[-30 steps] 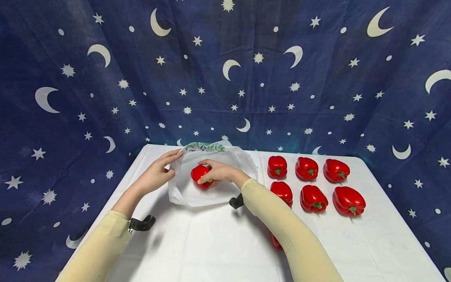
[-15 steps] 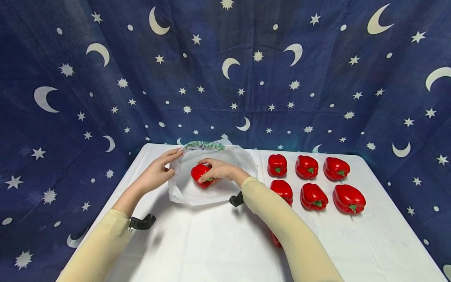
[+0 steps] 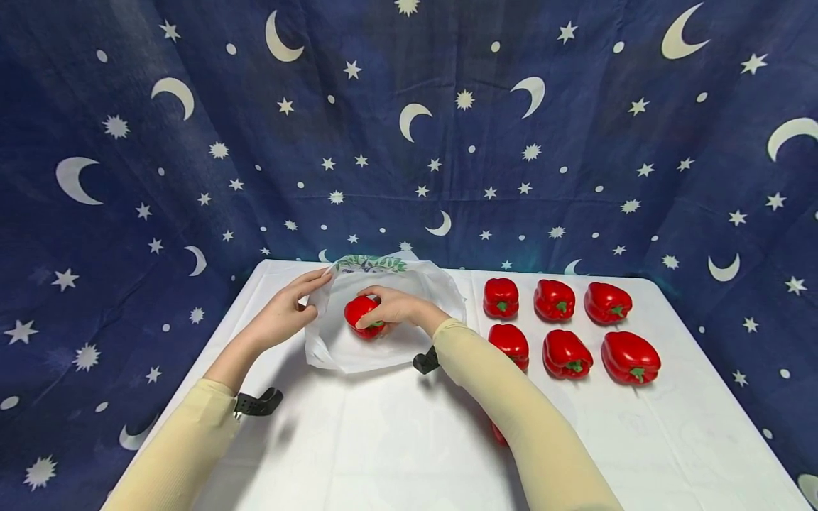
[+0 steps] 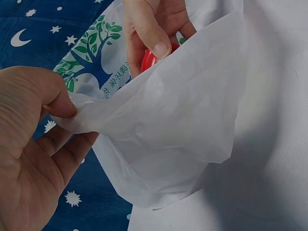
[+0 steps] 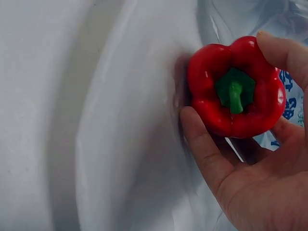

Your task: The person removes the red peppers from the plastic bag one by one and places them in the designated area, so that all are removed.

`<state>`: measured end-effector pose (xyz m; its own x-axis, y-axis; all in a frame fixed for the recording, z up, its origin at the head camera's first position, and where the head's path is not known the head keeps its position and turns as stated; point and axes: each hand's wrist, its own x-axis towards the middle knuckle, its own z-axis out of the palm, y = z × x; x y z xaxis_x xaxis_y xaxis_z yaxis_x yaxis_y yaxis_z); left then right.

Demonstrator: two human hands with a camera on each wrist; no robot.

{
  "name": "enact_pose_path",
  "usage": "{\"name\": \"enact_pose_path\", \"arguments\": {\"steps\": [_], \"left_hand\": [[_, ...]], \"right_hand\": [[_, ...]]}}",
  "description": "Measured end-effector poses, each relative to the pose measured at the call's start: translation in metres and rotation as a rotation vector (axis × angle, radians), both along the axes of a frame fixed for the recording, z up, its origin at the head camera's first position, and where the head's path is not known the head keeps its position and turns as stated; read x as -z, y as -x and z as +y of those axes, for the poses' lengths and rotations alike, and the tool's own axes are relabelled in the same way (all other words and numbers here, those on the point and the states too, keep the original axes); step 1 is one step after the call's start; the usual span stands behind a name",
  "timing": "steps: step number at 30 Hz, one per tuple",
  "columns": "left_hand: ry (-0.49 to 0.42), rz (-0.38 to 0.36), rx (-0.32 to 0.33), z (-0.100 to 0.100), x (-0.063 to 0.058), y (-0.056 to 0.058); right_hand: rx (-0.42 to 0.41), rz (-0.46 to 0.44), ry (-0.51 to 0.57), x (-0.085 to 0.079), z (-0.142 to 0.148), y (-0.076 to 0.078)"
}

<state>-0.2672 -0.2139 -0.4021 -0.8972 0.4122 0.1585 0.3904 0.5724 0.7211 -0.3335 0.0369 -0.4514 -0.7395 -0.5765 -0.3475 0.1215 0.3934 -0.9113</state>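
Observation:
A white plastic bag (image 3: 332, 358) with a green leaf print lies mouth-open on the table. My left hand (image 3: 284, 316) pinches its left rim between thumb and fingers, plainly seen in the left wrist view, where the bag wall (image 4: 178, 106) spreads from the fingertips. Inside the bag mouth, my right hand (image 3: 399, 310) grips a red bell pepper (image 3: 359, 312) with a green stem. The right wrist view shows thumb and fingers around the pepper (image 5: 236, 86), its stem end facing the camera, with the bag's plastic close around it.
On the right of the white-covered table (image 3: 383, 447) several more red bell peppers (image 3: 566, 353) lie in rows. One pepper (image 3: 499, 434) is mostly hidden behind the right sleeve (image 3: 511, 404). A dark blue curtain (image 3: 383, 128) with moons and stars hangs behind and at both sides.
Both hands, the bag and the pepper keep almost the same places. The whole head view has shifted slightly.

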Motion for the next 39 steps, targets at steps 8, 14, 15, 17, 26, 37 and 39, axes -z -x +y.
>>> {"name": "enact_pose_path", "arguments": {"steps": [8, 14, 15, 17, 26, 37, 39], "left_hand": [[-0.007, -0.023, 0.006, 0.002, 0.001, -0.001], [-0.004, -0.016, 0.012, 0.000, 0.002, -0.002], [-0.005, -0.016, 0.012, 0.000, 0.002, -0.002], [-0.008, -0.018, 0.011, 0.000, 0.002, -0.002], [-0.012, -0.009, 0.012, -0.001, 0.004, -0.003], [-0.039, -0.008, 0.030, 0.000, 0.003, -0.003], [-0.039, -0.008, 0.030, 0.000, 0.002, -0.003]], "right_hand": [[0.037, 0.053, -0.026, 0.000, 0.000, -0.006], [0.049, 0.054, -0.022, -0.008, 0.006, -0.011], [0.055, 0.053, -0.025, -0.011, 0.008, -0.012], [0.053, 0.061, -0.029, -0.017, 0.011, -0.015], [0.027, 0.120, -0.048, -0.048, 0.033, -0.029], [0.059, 0.133, -0.036, -0.075, 0.074, -0.047], [0.070, 0.129, -0.035, -0.078, 0.083, -0.050]]}}
